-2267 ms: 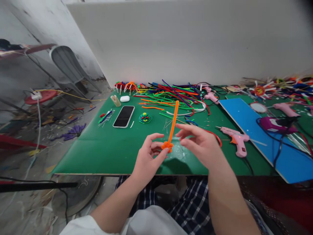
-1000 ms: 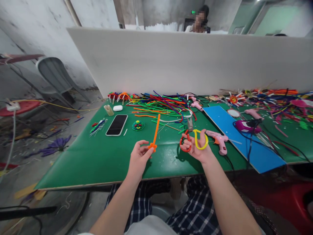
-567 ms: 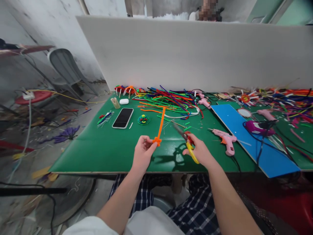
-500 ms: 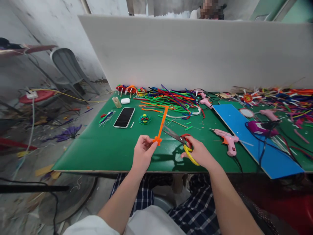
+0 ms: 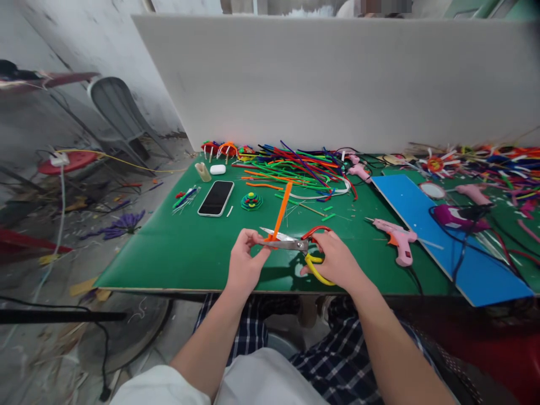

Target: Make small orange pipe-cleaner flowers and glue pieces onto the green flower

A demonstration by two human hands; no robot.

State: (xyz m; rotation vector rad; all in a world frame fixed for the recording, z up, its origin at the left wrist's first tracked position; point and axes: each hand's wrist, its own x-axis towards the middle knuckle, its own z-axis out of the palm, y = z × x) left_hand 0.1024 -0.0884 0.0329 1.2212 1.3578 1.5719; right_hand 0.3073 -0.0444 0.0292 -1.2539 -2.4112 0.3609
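My left hand [image 5: 248, 260] pinches the coiled lower end of an orange pipe cleaner [image 5: 283, 211], whose straight length points up and away over the table. With my right hand [image 5: 335, 256] I hold scissors [image 5: 300, 245] with one red and one yellow handle, fingers in the loops. The blades are spread apart and sit around the pipe cleaner just above its coiled end, close to my left fingertips. Partly behind the blades, the flower-like coil is hard to see. Beyond my hands, a round green coiled piece [image 5: 252, 201] with coloured dots lies on the green table [image 5: 177, 256].
A phone [image 5: 216, 198] and a white case [image 5: 217, 169] lie to the left. Loose pipe cleaners [image 5: 295, 166] are heaped at the back. A pink glue gun [image 5: 396, 236] rests at right beside a blue board [image 5: 447, 242] crossed by cables. A white partition [image 5: 329, 84] stands behind.
The scissors have moved left and down, from beside the orange pipe cleaner to around its base, with their blades spread wider. My left hand keeps its pinch, and the view has shifted slightly.
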